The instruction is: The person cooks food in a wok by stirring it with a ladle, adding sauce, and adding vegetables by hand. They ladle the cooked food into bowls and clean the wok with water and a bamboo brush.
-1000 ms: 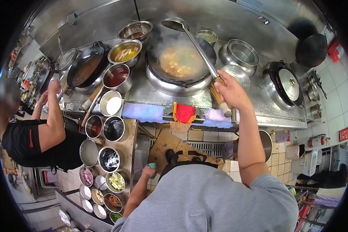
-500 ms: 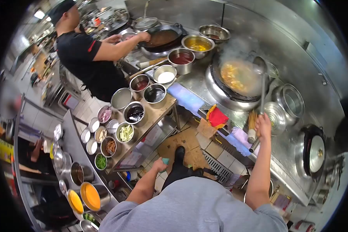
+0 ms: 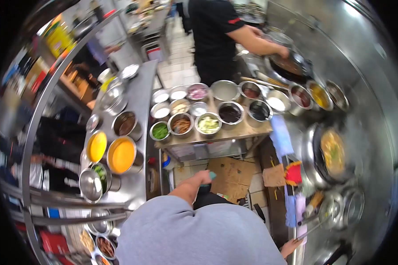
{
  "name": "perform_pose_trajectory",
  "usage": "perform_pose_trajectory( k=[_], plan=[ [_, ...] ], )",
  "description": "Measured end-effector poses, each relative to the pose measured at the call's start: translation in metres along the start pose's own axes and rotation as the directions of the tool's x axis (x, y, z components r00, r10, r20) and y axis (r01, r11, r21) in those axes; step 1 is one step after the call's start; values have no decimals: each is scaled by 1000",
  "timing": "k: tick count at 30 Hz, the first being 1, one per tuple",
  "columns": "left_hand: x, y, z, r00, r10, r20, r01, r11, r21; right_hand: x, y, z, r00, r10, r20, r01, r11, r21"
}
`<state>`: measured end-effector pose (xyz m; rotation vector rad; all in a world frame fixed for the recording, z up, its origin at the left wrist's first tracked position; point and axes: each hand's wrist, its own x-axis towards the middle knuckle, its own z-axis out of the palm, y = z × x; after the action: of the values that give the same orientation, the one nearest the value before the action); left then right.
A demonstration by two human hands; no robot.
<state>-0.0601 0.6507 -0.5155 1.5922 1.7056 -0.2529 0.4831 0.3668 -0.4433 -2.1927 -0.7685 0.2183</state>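
My left hand is closed around a green cloth, held low in front of my body. At the lower right, my right hand is by the counter's front edge, its fingers around the end of a long thin handle. That handle belongs to a metal ladle, whose head reaches the perforated skimmer and is blurred there. Above the skimmer, a wok holds yellowish food in broth with green bits on it. A bamboo brush lies beside the skimmer.
Ahead stands a small table with several ingredient bowls. A steel counter at left carries pots of orange liquid. A co-worker handles another wok. Folded cloths and a red-yellow cloth line the stove edge.
My view has turned left. My right hand and the ladle have moved away from the wok, down beside the skimmer. Green bits now show on the food. My left hand still grips the cloth.
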Motion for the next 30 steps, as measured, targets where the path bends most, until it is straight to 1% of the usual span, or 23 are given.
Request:
perform_pose_trajectory(
  k=[1,2,3,4,5,6,7,8,9,11,12,14,15,17,18,19,20,22,24,25,27,28,30],
  plan=[
    [7,8,-5,999,40,18,-40,999,-23,-1,-15,7,994,99,-38,-96,992,85],
    [16,17,-11,995,92,34,-90,995,-38,11,-4,18,997,72,-16,-70,993,91],
    [22,27,-17,983,168,78,-165,985,-43,31,50,25,998,60,-27,-56,990,127],
    [26,35,-24,962,247,121,-242,969,-48,44,74,35,998,51,-43,-43,986,163],
    [25,43,-30,949,288,131,-282,957,-66,41,58,36,999,38,-36,-31,985,168],
    [22,49,-36,933,330,143,-321,944,-82,34,45,32,982,187,35,-190,961,199],
    [24,51,-37,919,355,172,-346,935,-82,29,30,37,938,329,110,-346,912,219],
    [24,49,-35,903,379,204,-370,926,-82,29,12,50,940,322,116,-340,914,222],
    [22,41,-30,906,375,197,-366,927,-81,22,-5,65,941,300,156,-330,918,221],
    [17,26,-20,905,410,115,-401,911,-97,15,-34,95,939,255,229,-305,927,217],
    [17,16,-19,899,403,173,-400,915,-53,12,-48,110,936,230,265,-290,933,213],
    [14,-9,-17,906,396,150,-397,918,-21,9,-71,142,919,175,353,-254,948,191],
    [15,-22,-17,915,377,145,-375,926,-43,5,-81,156,901,149,407,-235,957,170],
    [20,-44,-23,903,357,238,-361,932,-30,0,-98,185,850,99,517,-189,974,125],
    [31,-59,-15,911,341,233,-332,940,-78,-4,-103,193,822,83,564,-168,981,101],
    [27,-67,-19,932,281,229,-271,960,-72,-7,-105,196,796,74,601,-151,986,77],
    [23,-73,-29,947,227,226,-219,974,-59,-11,-107,198,774,69,629,-137,989,59],
    [27,-93,-27,978,118,170,-101,989,-108,-13,-112,209,733,49,678,-105,994,42],
    [21,-103,-38,977,33,212,-13,995,-95,-12,-120,224,686,25,727,-70,997,32],
    [16,-108,-33,974,41,221,-20,995,-96,-15,-122,227,664,24,747,-63,998,24],
    [20,-118,-39,967,-55,250,63,998,-24,-27,-127,235,647,24,762,-76,997,34],
    [20,-120,-42,968,-35,247,34,999,8,-34,-133,246,644,19,765,-89,995,51],
    [13,-126,-40,988,-48,147,45,999,25,-49,-147,262,635,16,772,-117,990,76]
  ],
)
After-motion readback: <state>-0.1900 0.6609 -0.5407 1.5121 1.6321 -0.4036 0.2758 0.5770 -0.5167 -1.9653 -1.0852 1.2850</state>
